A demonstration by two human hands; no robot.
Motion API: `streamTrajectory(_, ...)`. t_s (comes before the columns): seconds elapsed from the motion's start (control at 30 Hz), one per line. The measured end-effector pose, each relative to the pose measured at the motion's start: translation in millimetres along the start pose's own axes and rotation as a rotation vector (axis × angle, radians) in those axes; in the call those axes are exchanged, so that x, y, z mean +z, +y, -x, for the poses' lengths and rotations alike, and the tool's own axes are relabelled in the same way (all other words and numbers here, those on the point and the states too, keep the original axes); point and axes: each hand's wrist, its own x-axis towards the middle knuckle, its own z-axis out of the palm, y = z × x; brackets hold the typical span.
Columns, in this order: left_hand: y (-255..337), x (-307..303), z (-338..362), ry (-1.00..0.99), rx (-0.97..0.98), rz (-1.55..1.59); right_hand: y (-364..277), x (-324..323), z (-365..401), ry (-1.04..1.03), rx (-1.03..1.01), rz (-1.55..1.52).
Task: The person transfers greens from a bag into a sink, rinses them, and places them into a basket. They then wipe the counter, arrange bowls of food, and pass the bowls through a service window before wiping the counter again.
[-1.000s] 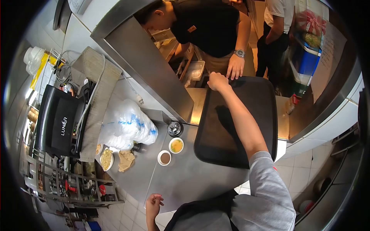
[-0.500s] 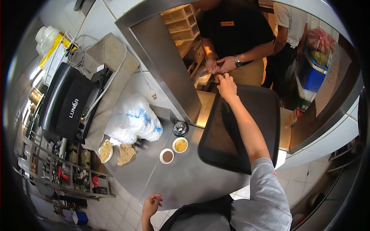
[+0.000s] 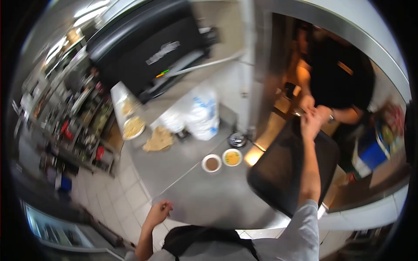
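My right hand (image 3: 311,125) reaches over the far end of a black tray (image 3: 283,167) and meets the hands of a person in black at the window. Its fingers are closed; whatever is between them is too blurred to name. Near the front edge of the steel counter (image 3: 196,195), my left hand (image 3: 160,212) hangs with its fingers curled in and touches nothing. Two small cups stand side by side on the counter, one with brown liquid (image 3: 212,163) and one with yellow soup and green bits (image 3: 232,158).
A white plastic bag (image 3: 202,113), brown paper (image 3: 159,139), a bowl of pale food (image 3: 133,127) and a metal-topped container (image 3: 237,138) stand along the counter's back. A black machine (image 3: 148,48) sits above at the left. Steel window frame posts flank the opening.
The view has turned left, so the counter and tray appear shifted right. My right hand now meets the other person's hands closely. My left hand stays low, its fingers still curled.
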Motion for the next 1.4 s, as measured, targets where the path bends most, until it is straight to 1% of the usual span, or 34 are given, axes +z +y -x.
streamTrajectory(0.03,-1,-5,0,0.008,-0.001,0.002,1,0,3,0.023,-0.017,0.104)
streamTrajectory(0.1,-9,-18,1,0.048,-0.036,0.030,1,-6,6,0.040,-0.083,0.125)
streamTrajectory(0.17,-17,-33,-1,0.053,0.020,0.039,8,-7,10,0.193,-0.195,0.093)
streamTrajectory(0.2,-25,-41,-4,0.067,-0.001,0.062,-3,-19,11,0.244,-0.228,0.002)
streamTrajectory(0.23,-33,-51,-8,0.016,0.002,0.044,-16,-34,11,0.294,-0.255,-0.084)
streamTrajectory(0.3,-55,-70,-14,-0.039,-0.005,0.029,-26,-44,19,0.239,0.039,-0.468)
streamTrajectory(0.37,-80,-92,-28,-0.088,0.099,0.143,-74,-74,31,0.241,0.324,-1.039)
streamTrajectory(0.4,-94,-106,-35,-0.135,0.115,0.248,-94,-90,47,0.232,0.190,-0.737)
streamTrajectory(0.43,-107,-120,-44,-0.181,0.135,0.344,-124,-108,63,0.225,0.065,-0.436)
streamTrajectory(0.47,-116,-136,-53,-0.219,0.147,0.396,-161,-121,81,0.119,0.108,-0.487)
streamTrajectory(0.5,-121,-152,-63,-0.263,0.157,0.441,-222,-137,104,0.014,0.157,-0.536)
streamTrajectory(0.57,-125,-179,-81,-0.376,0.197,0.483,-356,-150,156,-0.314,0.549,-0.739)
streamTrajectory(0.6,-129,-190,-90,-0.457,0.257,0.464,-421,-150,181,-0.548,0.623,-0.735)
streamTrajectory(0.63,-132,-200,-98,-0.539,0.318,0.455,-471,-139,213,-0.781,0.612,-0.803)
streamTrajectory(0.67,-132,-214,-104,-0.553,0.320,0.452,-525,-122,232,-0.866,0.479,-1.020)
streamTrajectory(0.7,-128,-228,-104,-0.579,0.382,0.475,-563,-92,251,-1.021,0.339,-0.847)
streamTrajectory(0.73,-127,-241,-107,-0.606,0.442,0.497,-623,-90,239,-1.076,0.389,-0.948)
streamTrajectory(0.77,-128,-252,-114,-0.623,0.439,0.489,-670,-82,236,-0.987,0.392,-1.015)
streamTrajectory(0.8,-130,-262,-124,-0.437,0.464,0.583,-699,-68,231,-0.920,0.180,-0.874)
streamTrajectory(0.83,-132,-272,-136,-0.250,0.489,0.673,-725,-54,223,-0.909,0.197,-0.865)
streamTrajectory(0.87,-133,-286,-157,-0.178,0.492,0.729,-750,-38,215,-0.747,0.076,-0.867)
streamTrajectory(0.9,-134,-302,-176,-0.196,0.494,0.724,-772,-22,206,-0.587,-0.045,-0.860)
streamTrajectory(0.93,-129,-320,-194,-0.160,0.527,0.726,-792,-8,195,-0.580,-0.032,-0.852)
streamTrajectory(1.0,-132,-339,-238,-0.061,0.561,0.781,-822,19,165,-0.342,-0.211,-0.674)
streamTrajectory(1.03,-126,-354,-254,-0.069,0.557,0.785,-831,32,154,-0.346,-0.208,-0.667)
streamTrajectory(1.1,-107,-408,-293,-0.027,0.503,0.847,-850,57,130,-0.345,0.133,-0.958)
streamTrajectory(1.13,-102,-436,-317,0.030,0.538,0.800,-851,68,119,-0.369,0.302,-1.070)
streamTrajectory(1.17,-99,-470,-340,0.076,0.570,0.741,-852,71,104,-0.343,0.322,-1.077)
streamTrajectory(1.23,-99,-539,-405,0.231,0.625,0.454,-848,64,71,-0.545,0.512,-0.937)
streamTrajectory(1.27,-91,-569,-442,0.266,0.647,0.506,-847,68,58,-0.547,0.408,-0.796)
streamTrajectory(1.3,-83,-602,-479,0.299,0.545,0.445,-846,70,51,-0.553,0.304,-0.648)
streamTrajectory(1.33,-74,-634,-521,0.257,0.502,0.429,-843,71,46,-0.581,0.276,-0.551)
streamTrajectory(1.37,-71,-661,-574,0.411,0.582,0.097,-840,71,45,-0.613,0.251,-0.453)
streamTrajectory(1.4,-56,-684,-618,0.471,0.583,-0.106,-841,65,40,-0.689,0.426,-0.432)
